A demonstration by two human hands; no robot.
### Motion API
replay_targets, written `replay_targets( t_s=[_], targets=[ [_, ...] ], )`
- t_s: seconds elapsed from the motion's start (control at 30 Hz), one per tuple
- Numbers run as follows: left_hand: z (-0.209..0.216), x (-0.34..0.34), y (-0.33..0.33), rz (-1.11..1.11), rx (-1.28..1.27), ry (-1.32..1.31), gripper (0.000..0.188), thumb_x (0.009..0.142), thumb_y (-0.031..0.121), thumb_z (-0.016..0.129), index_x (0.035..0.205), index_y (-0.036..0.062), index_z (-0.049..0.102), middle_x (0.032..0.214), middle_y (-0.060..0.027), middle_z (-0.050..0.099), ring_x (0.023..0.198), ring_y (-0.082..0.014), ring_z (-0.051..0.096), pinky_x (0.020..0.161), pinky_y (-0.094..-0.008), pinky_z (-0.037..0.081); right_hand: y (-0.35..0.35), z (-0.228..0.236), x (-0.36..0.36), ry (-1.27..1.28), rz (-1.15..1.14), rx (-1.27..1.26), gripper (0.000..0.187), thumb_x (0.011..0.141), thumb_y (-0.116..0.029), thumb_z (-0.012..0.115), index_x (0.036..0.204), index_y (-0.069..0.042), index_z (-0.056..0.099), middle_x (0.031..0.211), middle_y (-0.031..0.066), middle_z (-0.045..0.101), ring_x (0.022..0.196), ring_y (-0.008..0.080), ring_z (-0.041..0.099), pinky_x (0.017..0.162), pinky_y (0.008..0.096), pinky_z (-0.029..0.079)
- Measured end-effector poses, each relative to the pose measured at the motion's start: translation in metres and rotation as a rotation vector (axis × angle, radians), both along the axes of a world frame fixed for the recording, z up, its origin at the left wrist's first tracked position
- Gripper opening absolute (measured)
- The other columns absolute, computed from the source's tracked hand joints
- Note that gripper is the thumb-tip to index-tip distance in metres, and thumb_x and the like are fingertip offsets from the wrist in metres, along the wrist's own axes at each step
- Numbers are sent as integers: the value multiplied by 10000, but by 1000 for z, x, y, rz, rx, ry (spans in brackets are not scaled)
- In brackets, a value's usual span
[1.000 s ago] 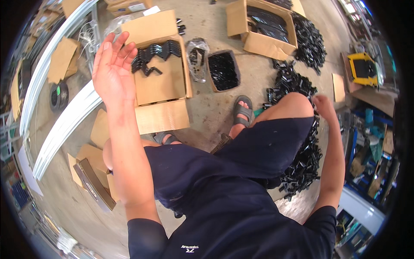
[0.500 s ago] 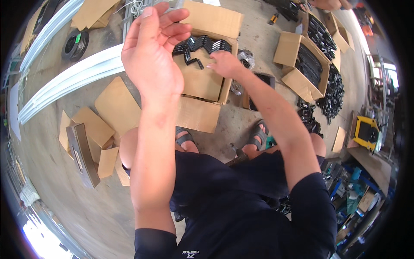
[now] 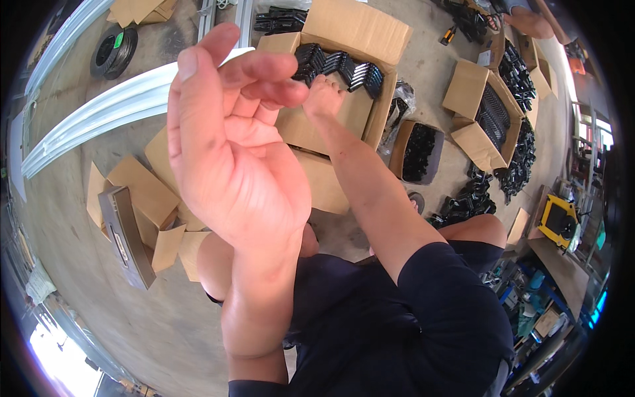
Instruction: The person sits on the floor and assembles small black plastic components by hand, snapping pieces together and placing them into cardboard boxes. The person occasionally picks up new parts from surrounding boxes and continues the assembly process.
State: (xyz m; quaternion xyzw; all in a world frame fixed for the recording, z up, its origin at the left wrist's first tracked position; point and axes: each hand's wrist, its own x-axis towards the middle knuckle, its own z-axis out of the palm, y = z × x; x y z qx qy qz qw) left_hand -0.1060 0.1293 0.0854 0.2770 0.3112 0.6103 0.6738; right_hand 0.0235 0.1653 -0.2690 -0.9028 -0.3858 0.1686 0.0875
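My left hand [image 3: 241,142] is raised close in front of me, palm showing, with its fingers apart and loosely bent and nothing in it. Beyond it, my right hand [image 3: 324,98] reaches into an open cardboard box [image 3: 383,112]. Its fingers are curled downward over the cardboard sheet [image 3: 354,119] inside; the fingertips and anything in them are hidden. Rows of black angled brackets [image 3: 340,66] stand nested along the far side of the box, just past my right hand. My left fingers cover part of the box's left side.
To the right are a small bin of black parts [image 3: 420,152], an open box of black parts [image 3: 493,112] and loose black piles [image 3: 469,202]. Long white strips [image 3: 99,129], a wire spool [image 3: 114,53] and opened cartons [image 3: 142,192] lie left. Another person's leg [image 3: 529,25] shows far right.
My right hand has moved left inside the box, to where a loose black bracket lay. My left hand looks larger and lower in view. The view has shifted, so the small bin now shows fully.
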Motion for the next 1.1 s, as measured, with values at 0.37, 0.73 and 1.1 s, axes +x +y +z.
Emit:
replay_targets(
  t_s=[0.37, 0.73, 1.1],
  targets=[
    [3, 1, -6, -32, -6, -8, 365, 1116, 300, 548, 1274, -17, 636, 915, -90, 727, 838, -173, 629, 796, -328, 495, -12, -2, -4, 29, -44, 201, 302, 870, -87, 691, 1169, -119, 665, 1094, 105, 772, 1149, 300, 646, 1010, 429, 421],
    [6, 6, -29, -92, 60, 28, 375, 1113, 318, 548, 1264, -10, 649, 913, -82, 715, 849, -154, 641, 778, -317, 491, 6, 5, -14, 216, -216, 141, 296, 899, -143, 676, 1186, -67, 675, 1121, 153, 772, 1154, 320, 675, 1050, 409, 470],
    [-6, 24, -17, -76, -28, 26, 337, 1062, 272, 653, 1236, -16, 660, 950, -88, 729, 870, -163, 669, 780, -316, 523, -15, 57, 47, 274, 105, 188, 374, 878, -261, 765, 1161, -17, 761, 1136, 214, 768, 1114, 358, 729, 992, 462, 563]
  ],
)
